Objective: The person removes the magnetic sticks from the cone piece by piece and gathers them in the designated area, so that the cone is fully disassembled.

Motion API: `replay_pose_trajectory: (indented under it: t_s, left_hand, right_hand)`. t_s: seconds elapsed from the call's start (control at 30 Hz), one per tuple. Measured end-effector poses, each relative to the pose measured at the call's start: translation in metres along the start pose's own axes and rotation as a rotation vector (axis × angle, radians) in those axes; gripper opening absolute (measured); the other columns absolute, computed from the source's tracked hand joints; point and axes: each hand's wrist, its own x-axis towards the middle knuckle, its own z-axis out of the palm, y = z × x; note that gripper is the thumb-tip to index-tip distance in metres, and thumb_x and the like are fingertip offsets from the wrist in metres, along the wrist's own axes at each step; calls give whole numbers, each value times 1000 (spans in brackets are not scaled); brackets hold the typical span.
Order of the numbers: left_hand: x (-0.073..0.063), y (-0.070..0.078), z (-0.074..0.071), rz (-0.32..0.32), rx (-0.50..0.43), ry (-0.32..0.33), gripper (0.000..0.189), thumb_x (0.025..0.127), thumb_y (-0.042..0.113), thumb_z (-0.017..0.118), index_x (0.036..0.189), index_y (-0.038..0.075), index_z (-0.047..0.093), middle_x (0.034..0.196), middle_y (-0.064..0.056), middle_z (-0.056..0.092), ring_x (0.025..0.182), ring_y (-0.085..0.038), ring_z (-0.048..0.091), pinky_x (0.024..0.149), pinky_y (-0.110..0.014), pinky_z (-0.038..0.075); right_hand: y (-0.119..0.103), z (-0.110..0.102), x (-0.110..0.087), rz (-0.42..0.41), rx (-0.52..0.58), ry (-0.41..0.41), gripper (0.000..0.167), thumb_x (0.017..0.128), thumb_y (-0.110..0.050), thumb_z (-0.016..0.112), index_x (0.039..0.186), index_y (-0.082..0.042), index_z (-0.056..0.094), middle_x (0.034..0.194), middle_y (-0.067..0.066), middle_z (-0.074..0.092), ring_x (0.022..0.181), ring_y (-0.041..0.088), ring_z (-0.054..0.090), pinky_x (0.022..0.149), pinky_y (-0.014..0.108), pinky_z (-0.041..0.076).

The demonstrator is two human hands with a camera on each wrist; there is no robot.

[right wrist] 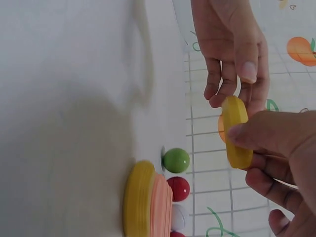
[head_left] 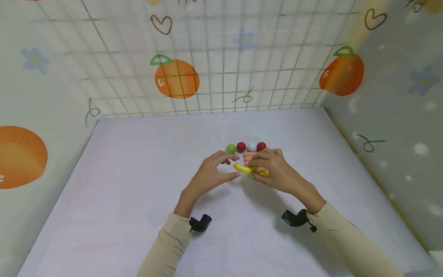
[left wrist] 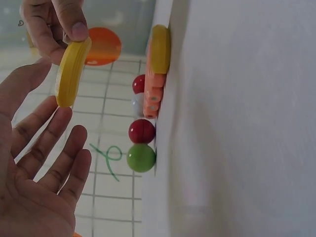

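Observation:
My right hand (head_left: pixel 278 171) pinches a small yellow toy banana (head_left: pixel 242 168) between thumb and fingers, above the table. To its left, my left hand (head_left: pixel 209 175) has its thumb and fingers spread apart around the banana's free end. In the left wrist view the held banana (left wrist: pixel 72 74) slants close to the left fingertips; whether they touch it I cannot tell. A second yellow banana (right wrist: pixel 137 202) lies on the table, against several pink-orange ridged sticks (left wrist: pixel 154 94) laid side by side. The right hand partly hides both from the head view.
Behind the sticks, balls stand in a row: a green ball (head_left: pixel 231 148), a red ball (head_left: pixel 241 147), a white ball (head_left: pixel 252 147) and another red ball (head_left: pixel 261 146). The white table (head_left: pixel 114 184) ends at a wire grid (head_left: pixel 221 77) behind a printed sheet.

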Motion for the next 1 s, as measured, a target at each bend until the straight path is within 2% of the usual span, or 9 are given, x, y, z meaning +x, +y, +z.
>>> replay_pose_trajectory:
  t_s: [0.17,0.5,0.7,1.0]
  left_hand:
    - [3,0,7,12,-11,-17,46,85,36,81,127,24,66,123,8,61,109,-26,60,93,-51,50]
    - [11,2,20,23,-36,-38,46,86,30,81,127,18,66,124,7,61,109,-30,60,95,-52,48]
    - [15,2,27,19,-20,-56,45,86,28,81,127,14,65,125,6,60,109,-30,59,93,-49,50]
    - [19,2,37,20,23,-65,45,87,31,80,127,16,66,124,4,60,109,-31,56,90,-51,49]
  right_hand:
    - [2,-3,-7,20,2,-1,31,73,-14,91,101,-12,78,102,0,69,99,21,57,83,47,32]
    - [6,-8,-18,41,-15,-8,28,74,-11,89,98,-12,76,101,-2,69,99,21,58,83,46,32]
    - [10,-12,-24,56,-26,-25,27,76,-9,88,100,-12,75,100,-1,67,100,20,57,83,44,32]
    - [17,-11,-35,68,-44,-30,29,74,-7,88,100,-11,76,101,1,68,99,23,58,81,44,33]
